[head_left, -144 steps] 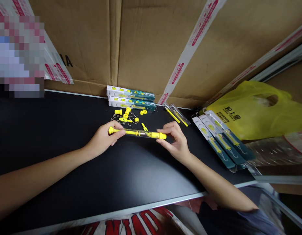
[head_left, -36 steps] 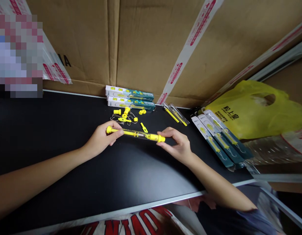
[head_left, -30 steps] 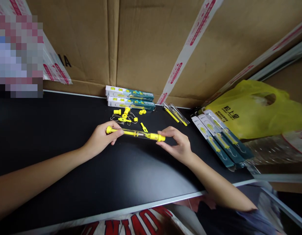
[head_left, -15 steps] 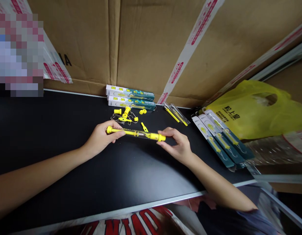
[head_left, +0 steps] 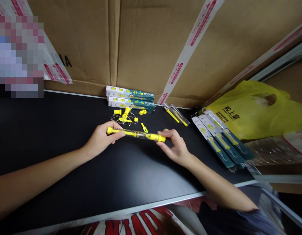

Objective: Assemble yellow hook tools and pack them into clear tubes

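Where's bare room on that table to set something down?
Bare: the table between the held tube and front edge, and leftward between left forearm and cardboard. Crowded: behind the tube, with loose yellow parts and boxes; far right, with more boxes.

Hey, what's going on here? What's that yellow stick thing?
Someone's left hand holds one end of a clear tube with yellow ends, and the right hand pinches the other. The tube is over a black table. Beyond it lie loose yellow pieces and two boxes. Three more boxes are by a yellow bag.
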### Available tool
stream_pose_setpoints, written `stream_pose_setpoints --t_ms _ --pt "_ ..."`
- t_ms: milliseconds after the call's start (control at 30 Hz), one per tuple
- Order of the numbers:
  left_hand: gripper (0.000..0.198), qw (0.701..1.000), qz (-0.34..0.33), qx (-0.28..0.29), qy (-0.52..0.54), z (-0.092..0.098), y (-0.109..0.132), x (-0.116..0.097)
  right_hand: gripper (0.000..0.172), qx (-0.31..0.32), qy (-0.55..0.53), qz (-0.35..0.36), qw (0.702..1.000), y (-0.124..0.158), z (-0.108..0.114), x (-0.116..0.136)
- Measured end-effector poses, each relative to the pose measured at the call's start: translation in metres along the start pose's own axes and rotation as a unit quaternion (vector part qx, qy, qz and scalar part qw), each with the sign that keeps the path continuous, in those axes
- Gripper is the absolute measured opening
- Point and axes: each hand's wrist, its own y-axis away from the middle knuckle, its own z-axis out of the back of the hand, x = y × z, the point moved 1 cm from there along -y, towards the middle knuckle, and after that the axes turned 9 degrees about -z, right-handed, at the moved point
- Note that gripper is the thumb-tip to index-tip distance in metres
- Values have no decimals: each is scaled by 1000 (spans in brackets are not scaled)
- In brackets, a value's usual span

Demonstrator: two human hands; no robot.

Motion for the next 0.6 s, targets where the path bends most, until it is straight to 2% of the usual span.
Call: stream_pose_setpoints --t_ms 333,467,600 --pt "18 1000 6 10 6 -1 2 1 24 54 -55 -110 991 10 -5 -5" --pt "18 1000 8 11 8 -1 1 0 22 47 -58 -108 991 10 -5 -3" --pt "18 1000 2 16 10 -1 1 0 24 8 -22 -75 997 5 -2 -2"
